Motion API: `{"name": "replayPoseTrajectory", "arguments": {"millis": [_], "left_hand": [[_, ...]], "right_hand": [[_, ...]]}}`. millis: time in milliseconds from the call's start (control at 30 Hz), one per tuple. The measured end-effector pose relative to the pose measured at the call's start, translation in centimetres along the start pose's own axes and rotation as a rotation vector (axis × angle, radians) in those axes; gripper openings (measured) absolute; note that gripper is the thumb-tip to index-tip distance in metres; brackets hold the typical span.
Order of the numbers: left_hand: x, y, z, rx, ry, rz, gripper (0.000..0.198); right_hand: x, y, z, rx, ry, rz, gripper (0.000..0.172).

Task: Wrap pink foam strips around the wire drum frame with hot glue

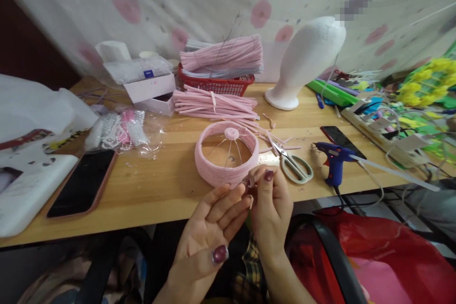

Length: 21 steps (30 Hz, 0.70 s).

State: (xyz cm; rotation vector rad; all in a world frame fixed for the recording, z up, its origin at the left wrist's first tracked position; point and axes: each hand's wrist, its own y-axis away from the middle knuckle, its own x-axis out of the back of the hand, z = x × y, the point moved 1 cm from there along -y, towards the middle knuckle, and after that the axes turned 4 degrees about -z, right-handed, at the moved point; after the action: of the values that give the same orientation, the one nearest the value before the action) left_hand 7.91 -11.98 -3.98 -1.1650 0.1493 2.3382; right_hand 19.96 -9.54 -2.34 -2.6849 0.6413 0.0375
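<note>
Guessing we're mid fine finger work by the pink frame: left hand loosely spread, right hand curled, can't tell on what; next probably needs a steady touch.

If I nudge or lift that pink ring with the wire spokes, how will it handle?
The pink ring will probably feel light, being open through the middle. Its thin wire spokes might bend if gripped. Sitting wide and low on the wooden table, it should slide rather than tip.
</note>
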Motion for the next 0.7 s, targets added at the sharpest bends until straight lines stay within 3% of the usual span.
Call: {"name": "replayPoseTrajectory", "arguments": {"millis": [133,333,533,700], "left_hand": [[-0.1,-0.1,0.3,-0.014,0.027,-0.002,0.05],[-0.1,-0.2,0.7,0.008,0.069,-0.015,0.05],[0.0,-0.4,1.3,0.032,0.048,0.029,0.045],[0.2,-0.2,1.5,0.04,-0.038,0.051,0.046]], "right_hand": [[0.6,0.1,0.5,0.043,-0.013,-0.029,0.041],[1.5,-0.3,1.1,0.143,0.206,-0.316,0.04],[1.9,-1.1,0.7,0.224,0.311,-0.451,0.03],[2.9,-1.8,0.6,0.32,0.415,-0.416,0.029]]}}
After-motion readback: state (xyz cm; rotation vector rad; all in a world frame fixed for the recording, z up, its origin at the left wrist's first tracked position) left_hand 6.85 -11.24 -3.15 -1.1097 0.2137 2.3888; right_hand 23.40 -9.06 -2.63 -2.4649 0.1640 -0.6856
